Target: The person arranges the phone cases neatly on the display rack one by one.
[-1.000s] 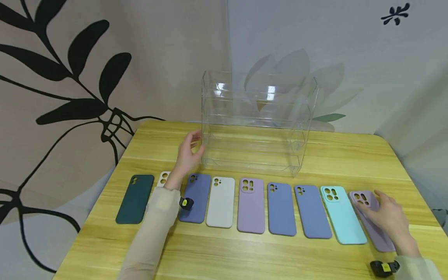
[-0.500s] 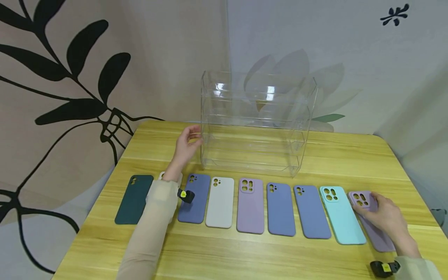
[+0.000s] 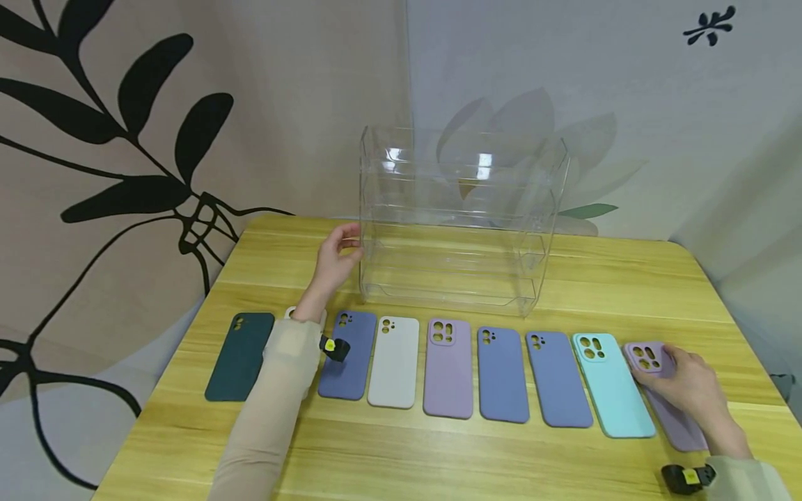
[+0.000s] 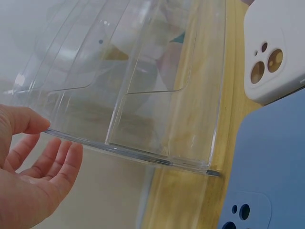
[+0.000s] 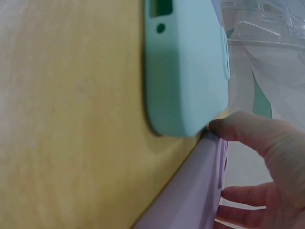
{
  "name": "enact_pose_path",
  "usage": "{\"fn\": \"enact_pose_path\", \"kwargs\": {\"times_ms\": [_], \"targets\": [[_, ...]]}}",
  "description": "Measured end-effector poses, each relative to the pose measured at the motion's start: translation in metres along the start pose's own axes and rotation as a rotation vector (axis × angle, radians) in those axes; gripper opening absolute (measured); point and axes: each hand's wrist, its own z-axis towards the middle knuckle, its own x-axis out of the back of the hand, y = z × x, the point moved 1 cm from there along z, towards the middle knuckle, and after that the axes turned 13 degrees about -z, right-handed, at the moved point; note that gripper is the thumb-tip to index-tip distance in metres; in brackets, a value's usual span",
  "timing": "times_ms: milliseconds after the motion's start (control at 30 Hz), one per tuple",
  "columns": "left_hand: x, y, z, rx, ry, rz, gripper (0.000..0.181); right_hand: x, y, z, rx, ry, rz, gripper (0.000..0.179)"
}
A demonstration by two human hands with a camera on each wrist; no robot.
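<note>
Head view, lower right: the right hand holds the end purple case under its grip, long axis slanting down-right; at centre left, the left hand, fingers loose, touches the clear rack.

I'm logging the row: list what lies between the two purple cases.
From the left purple case to the right purple case: a blue case, another blue case, then a turquoise case, as the head view shows.
</note>
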Motion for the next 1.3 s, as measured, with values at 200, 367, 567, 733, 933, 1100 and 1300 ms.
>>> {"fn": "enact_pose_path", "kwargs": {"times_ms": [200,367,567,733,933,1100,1300], "targets": [[0.0,-0.001,0.0,-0.011,-0.007,-0.012,0.042,0.001,0.0,0.0,-0.002,0.015,-0.003,0.083],[0.001,-0.001,0.0,-0.027,-0.023,-0.013,0.041,0.001,0.0,-0.001,-0.014,0.021,0.007,0.082],[0.001,-0.002,0.0,-0.041,-0.022,-0.013,0.041,0.008,-0.002,-0.001,-0.044,0.035,0.038,0.082],[0.001,-0.002,0.0,-0.042,-0.022,-0.01,0.042,0.015,-0.005,0.0,-0.065,0.041,0.042,0.084],[0.001,-0.002,0.0,-0.04,-0.014,0.005,0.042,0.02,-0.008,0.0,-0.051,0.098,0.056,0.085],[0.001,-0.002,0.0,-0.05,-0.02,0.011,0.041,0.026,-0.014,0.003,-0.046,0.146,0.074,0.085],[0.009,-0.022,0.009,-0.048,-0.007,0.026,0.041,0.039,-0.028,0.007,-0.022,0.212,0.094,0.083]]}}
